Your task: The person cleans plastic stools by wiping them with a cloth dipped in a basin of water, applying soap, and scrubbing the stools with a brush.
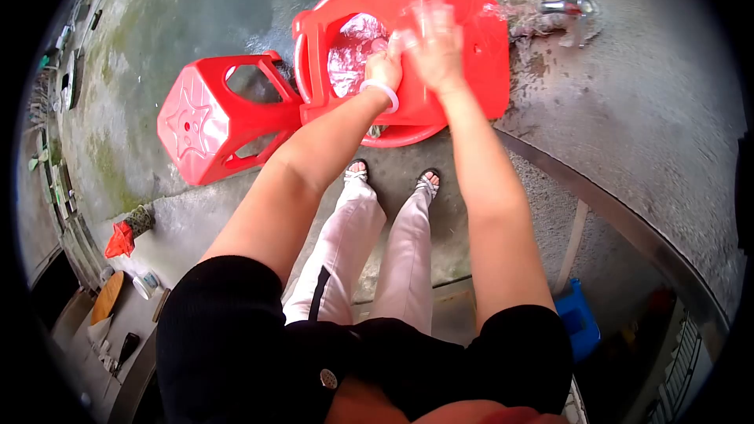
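A large red plastic stool [483,47] lies on its side across a red basin [408,137], and water shows through its opening. My left hand [383,69], with a pale bracelet at the wrist, is closed at the edge of that opening, gripping the stool. Over the stool's side panel is my right hand [436,47], its fingers stretched out and blurred by motion. I cannot make out anything held in it. A second red stool [188,126], with a star pattern on its seat, lies on its side just left of the basin.
Water runs from a metal tap [565,6] at the upper right, beside the stool. A blue plastic stool [577,322] is at the lower right. My sandalled feet [428,180] stand on the concrete close to the basin. A red cloth-like item [120,240] lies at the left.
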Demonstrator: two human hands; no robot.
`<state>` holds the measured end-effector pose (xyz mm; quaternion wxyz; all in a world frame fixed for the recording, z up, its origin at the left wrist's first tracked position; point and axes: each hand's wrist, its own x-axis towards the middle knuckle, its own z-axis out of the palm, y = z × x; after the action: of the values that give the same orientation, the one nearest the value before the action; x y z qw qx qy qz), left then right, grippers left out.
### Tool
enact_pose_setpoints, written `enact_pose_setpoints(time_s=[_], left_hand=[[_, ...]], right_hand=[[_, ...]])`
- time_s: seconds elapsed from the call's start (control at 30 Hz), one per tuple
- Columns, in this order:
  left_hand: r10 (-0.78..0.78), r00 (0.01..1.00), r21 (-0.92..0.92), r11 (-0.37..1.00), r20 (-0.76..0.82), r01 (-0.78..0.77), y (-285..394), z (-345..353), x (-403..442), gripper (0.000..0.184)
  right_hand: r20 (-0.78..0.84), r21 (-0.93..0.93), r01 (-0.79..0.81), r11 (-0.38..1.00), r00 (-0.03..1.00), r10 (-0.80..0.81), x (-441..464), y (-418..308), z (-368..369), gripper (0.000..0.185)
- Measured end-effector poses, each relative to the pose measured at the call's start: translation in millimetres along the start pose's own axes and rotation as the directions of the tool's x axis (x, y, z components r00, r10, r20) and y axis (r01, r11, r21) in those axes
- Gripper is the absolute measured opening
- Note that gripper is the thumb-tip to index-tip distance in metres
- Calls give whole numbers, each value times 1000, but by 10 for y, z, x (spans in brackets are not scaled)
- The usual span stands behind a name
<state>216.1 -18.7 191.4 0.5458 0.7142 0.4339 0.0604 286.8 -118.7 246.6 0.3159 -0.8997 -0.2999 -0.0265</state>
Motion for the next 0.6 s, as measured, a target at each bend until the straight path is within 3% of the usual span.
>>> enact_pose_setpoints(time_s=[0.03,0.1,0.13,0.17,0.2,0.23,0.33,0.4,0.47,0.57,0.6], left_hand=[[-20,1000,139,990,10,19,53,-65,-35,70],[-42,999,175,984,24,37,132,-213,-1,74],[-50,998,184,982,34,43,180,-269,19,75],[-58,998,188,981,39,50,188,-289,45,76],[6,1000,71,997,24,-8,-41,-190,163,77],[-14,1000,106,994,20,12,-10,-205,112,78],[-49,999,157,986,23,45,150,-208,79,79],[-42,999,146,989,25,38,131,-220,96,79],[-1,1000,103,995,-12,3,95,-159,133,78],[-27,999,173,984,-33,33,311,-145,160,75],[141,985,63,989,-99,-135,-135,-15,397,72]], right_hand=[[-78,115,-158,981,983,168,6,316,145,56],[13,292,-373,881,922,386,-113,1023,309,58],[68,662,-447,602,835,546,-74,1172,220,56],[190,892,-405,200,738,647,55,1212,95,53],[193,977,-195,-86,636,747,235,1076,-99,51],[238,943,80,-323,518,822,395,950,-286,48],[165,880,234,-414,666,727,767,1112,-447,50],[-57,995,97,-29,772,633,684,990,-293,47],[-207,924,30,381,877,433,595,653,12,45],[-243,513,93,853,969,41,532,144,363,41],[-116,69,145,987,984,-137,443,-222,87,45]])
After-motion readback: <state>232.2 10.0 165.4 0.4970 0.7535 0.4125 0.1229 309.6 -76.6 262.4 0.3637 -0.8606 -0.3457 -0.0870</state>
